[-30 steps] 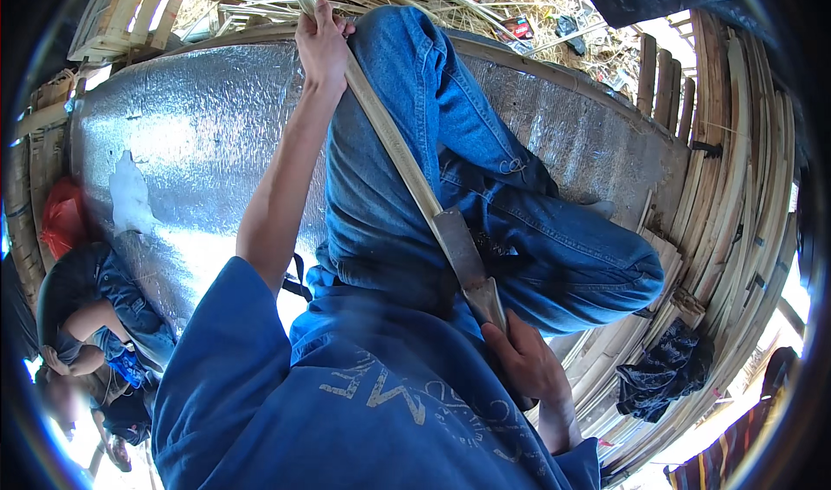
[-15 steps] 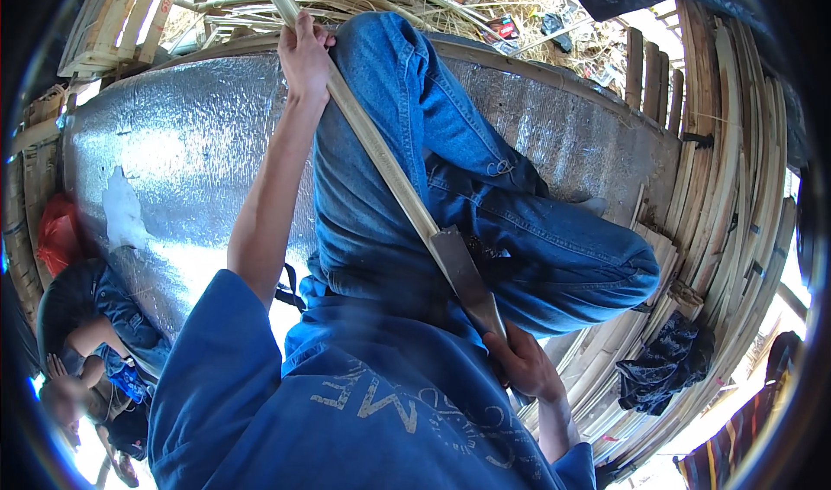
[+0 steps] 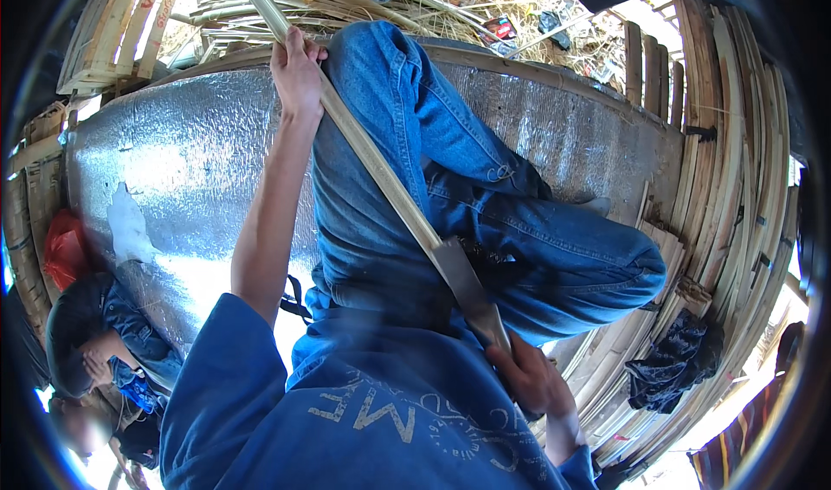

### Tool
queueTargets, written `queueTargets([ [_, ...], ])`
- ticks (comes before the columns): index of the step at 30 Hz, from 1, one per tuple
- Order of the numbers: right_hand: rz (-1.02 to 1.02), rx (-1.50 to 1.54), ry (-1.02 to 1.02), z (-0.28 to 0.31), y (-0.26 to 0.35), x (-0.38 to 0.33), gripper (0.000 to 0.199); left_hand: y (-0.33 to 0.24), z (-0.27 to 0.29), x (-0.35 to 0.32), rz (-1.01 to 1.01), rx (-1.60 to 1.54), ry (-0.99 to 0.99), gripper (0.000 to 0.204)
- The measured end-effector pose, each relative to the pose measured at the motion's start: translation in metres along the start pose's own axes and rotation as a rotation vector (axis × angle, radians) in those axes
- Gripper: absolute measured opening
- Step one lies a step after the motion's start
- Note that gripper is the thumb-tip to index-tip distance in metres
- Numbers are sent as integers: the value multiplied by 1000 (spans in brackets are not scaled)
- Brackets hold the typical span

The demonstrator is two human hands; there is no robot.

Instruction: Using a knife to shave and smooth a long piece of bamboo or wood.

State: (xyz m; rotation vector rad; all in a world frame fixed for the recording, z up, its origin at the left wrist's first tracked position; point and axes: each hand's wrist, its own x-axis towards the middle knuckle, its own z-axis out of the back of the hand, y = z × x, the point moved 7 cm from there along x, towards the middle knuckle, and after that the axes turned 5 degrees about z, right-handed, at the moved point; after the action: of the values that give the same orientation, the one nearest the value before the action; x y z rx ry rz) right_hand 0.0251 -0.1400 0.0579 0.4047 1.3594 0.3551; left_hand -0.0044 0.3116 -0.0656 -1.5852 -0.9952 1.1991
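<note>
Your right hand [image 3: 528,377] grips the near end of one flat, grey metal blade [image 3: 465,280]; its far end meets one long, pale, bamboo-like strip [image 3: 376,165] slanting across your two blue-denim-clad legs [image 3: 554,252]. Your left hand [image 3: 297,74] clasps that strip, above one silver foil mat [image 3: 199,118].

Sunlit silvery mat [image 3: 208,131], wooden slats [image 3: 744,178]

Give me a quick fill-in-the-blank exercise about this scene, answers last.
Of the metal tool and long pale strip, the left hand holds the ____.
The right hand holds the other, the ____.
The bundle at far left is coloured ____.
The denim trousers are ____.
Missing words: strip; tool; red; blue.
</note>
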Motion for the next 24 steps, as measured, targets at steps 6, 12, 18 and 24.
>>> queueTargets([
  [6,146,-14,-32,-7,2,16,47,-3,-4,4,-32,-13,21,22],
  [12,104,244,31,-12,12,30,39,5,0,5,-3,-45,26,21],
  [18,54,151,-36,-6,32,28,42,-4,-2,3,-46,-10,30,23],
  [24,56,81,-77,-9,19,19,41,5,-3,0,-13,-61,44,22],
])
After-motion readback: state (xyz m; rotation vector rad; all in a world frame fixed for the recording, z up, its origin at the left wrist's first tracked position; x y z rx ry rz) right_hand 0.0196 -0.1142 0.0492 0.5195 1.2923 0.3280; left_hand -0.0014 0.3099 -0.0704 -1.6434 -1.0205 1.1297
